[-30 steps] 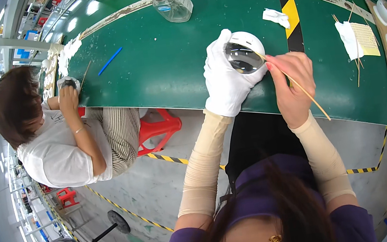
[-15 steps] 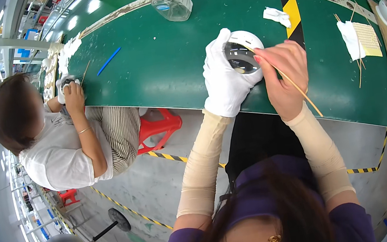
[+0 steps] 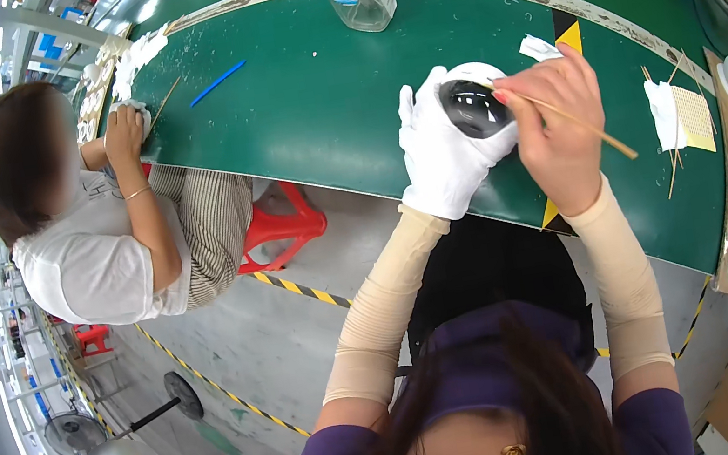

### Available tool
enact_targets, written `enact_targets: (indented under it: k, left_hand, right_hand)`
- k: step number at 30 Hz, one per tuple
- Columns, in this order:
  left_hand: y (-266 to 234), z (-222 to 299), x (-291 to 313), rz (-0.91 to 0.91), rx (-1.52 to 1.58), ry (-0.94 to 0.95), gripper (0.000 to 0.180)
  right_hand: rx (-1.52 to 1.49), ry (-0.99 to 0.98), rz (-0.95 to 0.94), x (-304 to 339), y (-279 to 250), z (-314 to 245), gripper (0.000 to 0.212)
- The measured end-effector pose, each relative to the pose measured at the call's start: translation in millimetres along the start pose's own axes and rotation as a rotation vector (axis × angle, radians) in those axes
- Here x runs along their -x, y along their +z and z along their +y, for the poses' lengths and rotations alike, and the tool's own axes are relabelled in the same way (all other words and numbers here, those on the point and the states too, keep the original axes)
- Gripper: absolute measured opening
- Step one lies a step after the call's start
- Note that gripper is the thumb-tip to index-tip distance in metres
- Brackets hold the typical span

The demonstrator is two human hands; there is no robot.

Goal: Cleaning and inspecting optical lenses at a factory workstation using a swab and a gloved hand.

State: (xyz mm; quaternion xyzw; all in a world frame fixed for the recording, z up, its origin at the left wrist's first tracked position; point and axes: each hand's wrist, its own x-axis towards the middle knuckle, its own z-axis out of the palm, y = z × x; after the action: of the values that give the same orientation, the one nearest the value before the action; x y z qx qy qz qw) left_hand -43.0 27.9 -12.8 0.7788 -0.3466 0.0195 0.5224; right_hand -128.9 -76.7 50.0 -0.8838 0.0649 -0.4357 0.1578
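My left hand (image 3: 440,159), in a white glove, is closed round a white round housing with a glossy black dome (image 3: 476,107). The dome faces up toward me and carries bright reflections. My bare right hand (image 3: 562,127) pinches a thin wooden stick (image 3: 582,122) between thumb and fingers. One end of the stick reaches the upper right edge of the dome, and the other sticks out past my hand to the lower right. Whether its tip touches the dome or the white rim I cannot tell.
On the green table (image 3: 301,124) stand a clear bottle (image 3: 362,0) and, further left, a blue stick (image 3: 217,84). A crumpled white cloth (image 3: 537,48) lies behind my right hand. To the right are a yellow pad (image 3: 695,121), thin sticks and cardboard (image 3: 727,253) with white rings. A co-worker (image 3: 96,230) sits left.
The whole view has shifted, with the table's things displaced in the picture. The dome has turned a little, and its reflections differ. Both hands keep their holds.
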Motion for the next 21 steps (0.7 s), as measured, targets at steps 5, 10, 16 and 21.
enact_targets:
  k: [5, 10, 16, 21]
  left_hand:
    - [-0.8, -2.1, 1.0, 0.082, -0.122, 0.077, 0.085]
    - [-8.5, 4.9, -2.2, -0.121, -0.005, 0.005, 0.085]
    - [1.8, 1.4, 6.0, 0.043, 0.0, -0.013, 0.09]
    - [7.5, -4.8, 4.9, 0.08, 0.044, 0.049, 0.09]
  right_hand:
    - [-0.045, -0.039, -0.024, 0.2, 6.7, 2.6, 0.005]
    - [-0.047, -0.097, -0.047, -10.0, 18.3, 4.1, 0.003]
    - [-0.039, -0.103, -0.169, -8.6, -11.1, 2.2, 0.007]
    - [-0.047, -0.151, -0.187, -18.9, -1.2, 7.9, 0.007]
